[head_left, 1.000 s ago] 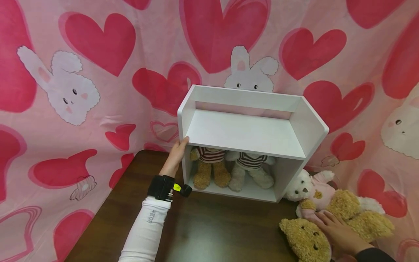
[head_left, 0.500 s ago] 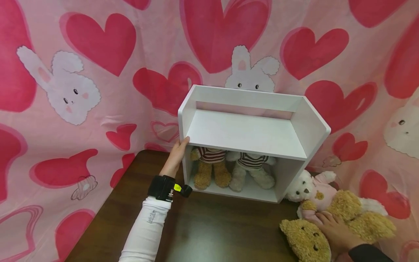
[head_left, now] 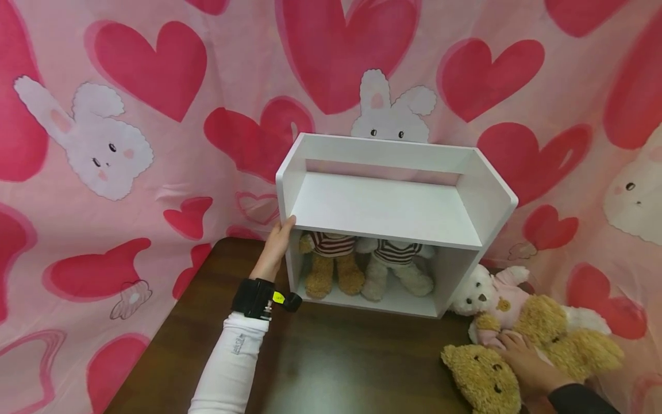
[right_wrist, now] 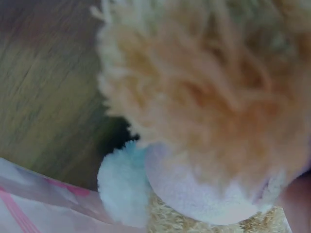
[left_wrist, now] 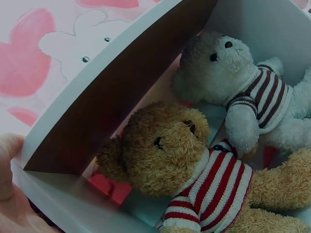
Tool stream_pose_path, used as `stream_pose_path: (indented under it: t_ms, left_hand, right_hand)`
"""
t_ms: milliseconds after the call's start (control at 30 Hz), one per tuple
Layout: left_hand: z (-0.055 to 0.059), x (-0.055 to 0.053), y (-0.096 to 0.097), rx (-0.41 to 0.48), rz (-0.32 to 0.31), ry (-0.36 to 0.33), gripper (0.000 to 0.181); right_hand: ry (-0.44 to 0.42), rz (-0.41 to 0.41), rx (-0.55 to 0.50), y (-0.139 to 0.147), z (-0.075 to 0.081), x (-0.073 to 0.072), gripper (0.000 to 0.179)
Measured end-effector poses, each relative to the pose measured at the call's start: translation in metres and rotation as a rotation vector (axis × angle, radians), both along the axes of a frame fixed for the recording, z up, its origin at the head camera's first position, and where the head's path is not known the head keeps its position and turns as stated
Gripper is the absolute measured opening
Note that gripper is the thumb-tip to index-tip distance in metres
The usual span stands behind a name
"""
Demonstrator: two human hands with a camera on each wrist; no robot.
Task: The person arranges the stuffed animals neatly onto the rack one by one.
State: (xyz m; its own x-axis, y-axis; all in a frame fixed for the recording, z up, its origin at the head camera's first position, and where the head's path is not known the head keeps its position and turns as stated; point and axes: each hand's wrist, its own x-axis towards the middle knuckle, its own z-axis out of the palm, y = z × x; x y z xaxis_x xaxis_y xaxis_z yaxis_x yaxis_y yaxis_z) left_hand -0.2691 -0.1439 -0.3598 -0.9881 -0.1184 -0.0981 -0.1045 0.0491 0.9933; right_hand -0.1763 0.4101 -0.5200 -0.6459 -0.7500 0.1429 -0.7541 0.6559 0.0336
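My left hand point(head_left: 274, 250) grips the front edge of the left side panel of a white shelf unit point(head_left: 388, 210), level with its middle board. Inside the lower compartment sit a brown teddy bear point(left_wrist: 165, 150) in a red-and-white striped top and a white teddy bear point(left_wrist: 218, 68) in a dark-striped top. At the right, my right hand point(head_left: 530, 365) holds a tan teddy bear point(head_left: 483, 379) in pink by its upper body, its head toward me. Behind it lies a white teddy bear point(head_left: 476, 293) in a pink top. Close fur mostly fills the right wrist view.
The unit stands on a dark brown table point(head_left: 331, 356), close to a pink cloth point(head_left: 186, 144) printed with hearts and rabbits. That cloth also hangs at the left and right. The unit's upper level has low side walls and a back rail.
The head view has shifted slightly. Both hands keep their places, the left on the shelf unit and the right on the tan teddy bear.
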Motion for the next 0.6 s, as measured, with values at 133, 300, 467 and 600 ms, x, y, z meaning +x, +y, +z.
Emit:
stream_pose_path:
  t_ms: [133, 300, 467, 600]
  left_hand:
    - [-0.0016, -0.0009, -0.0010, 0.008, 0.006, 0.011, 0.071]
    - [-0.0026, -0.0012, -0.0002, -0.009, 0.023, 0.016, 0.071]
    - [-0.0035, -0.0013, 0.0009, -0.006, 0.014, 0.043, 0.067]
    - [-0.0033, -0.0019, 0.0008, -0.015, 0.008, 0.045, 0.067]
  right_hand:
    - [0.015, -0.009, -0.034, -0.0008, 0.0006, -0.0019, 0.094]
    - [0.068, 0.014, -0.111, 0.0023, -0.0025, -0.0006, 0.097]
    - [0.086, 0.080, -0.146, 0.0060, -0.0011, 0.0004, 0.101]
    - [0.095, 0.147, -0.146, 0.0044, 0.0060, -0.0015, 0.097]
